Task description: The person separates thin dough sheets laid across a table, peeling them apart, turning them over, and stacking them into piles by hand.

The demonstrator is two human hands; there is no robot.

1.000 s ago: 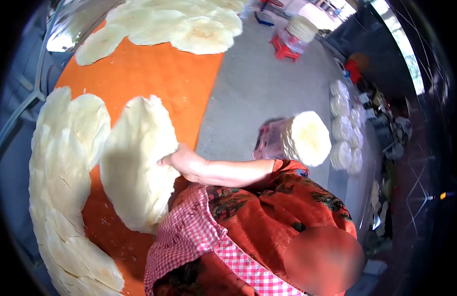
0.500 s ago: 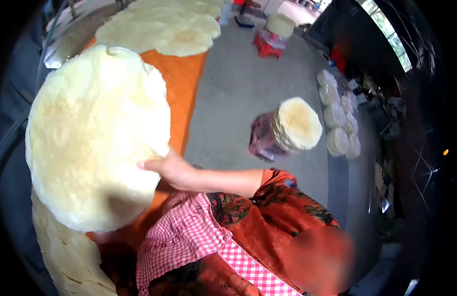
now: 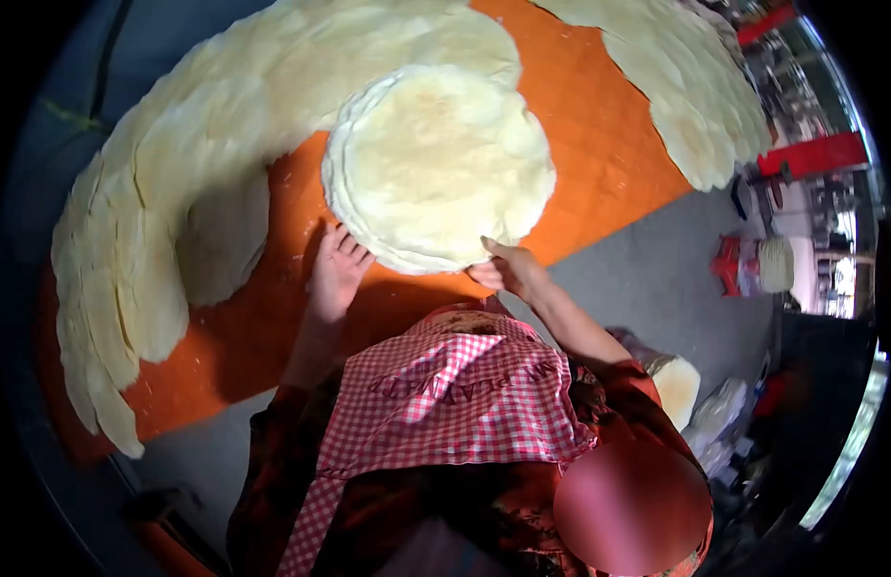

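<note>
A stack of thin, round, pale flatbreads is over the orange cloth in front of me, its layered edge showing on the left. My right hand grips the stack's near right edge, thumb on top and fingers underneath. By the near left edge is my left hand, palm up with its fingers apart. Its fingertips are close to the stack; I cannot tell whether they touch it. Overlapping flatbreads lie in a wide curved band behind and to the left of the stack.
An orange cloth covers the table, with more overlapping flatbreads at its far right. Right of it, on the grey floor, stand a red stool and another flatbread pile. Wrapped bundles are further right.
The view has swung from the floor and stool to the table. The flatbread held up by my right hand is now lower, over the orange cloth, and my left hand has come into view.
</note>
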